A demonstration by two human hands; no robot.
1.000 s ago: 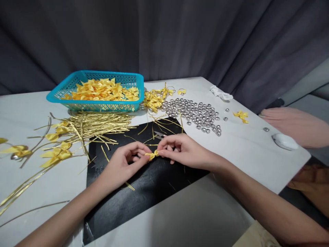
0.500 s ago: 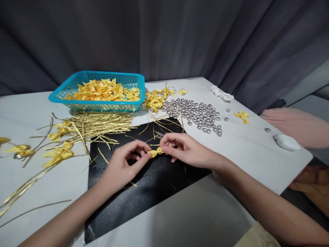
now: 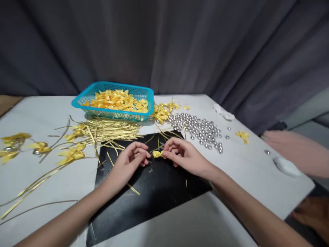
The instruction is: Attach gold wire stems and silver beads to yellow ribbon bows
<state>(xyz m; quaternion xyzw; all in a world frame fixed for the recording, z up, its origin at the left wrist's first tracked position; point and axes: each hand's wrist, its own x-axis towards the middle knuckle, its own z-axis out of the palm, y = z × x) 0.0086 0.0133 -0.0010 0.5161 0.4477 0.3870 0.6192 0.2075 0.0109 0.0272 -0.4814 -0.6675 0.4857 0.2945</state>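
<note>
Between thumb and fingers, my right hand (image 3: 183, 156) pinches a small yellow ribbon bow (image 3: 157, 154) above a black mat (image 3: 154, 192). My left hand (image 3: 135, 154) is just left of the bow, apart from it, its fingers loosely curled with a gap to the thumb and nothing visible in them. A metal blade tip (image 3: 161, 145), perhaps of scissors, shows partly behind my right hand. Gold twist ties (image 3: 113, 129) lie in a pile beyond my left hand, and several loose ones are scattered on the mat.
A blue basket (image 3: 151, 94) of yellow bows stands at the back. To its right lie tied yellow bows (image 3: 161, 112) and many silver beads (image 3: 203, 130). More bows (image 3: 73, 154) are at left. A white computer mouse (image 3: 286, 166) sits near the right edge; a person's pink clothing shows beyond.
My left hand has let go of the bow and moved slightly left; my right hand still holds it. The view has shifted, so the table sits lower and more to the right.
</note>
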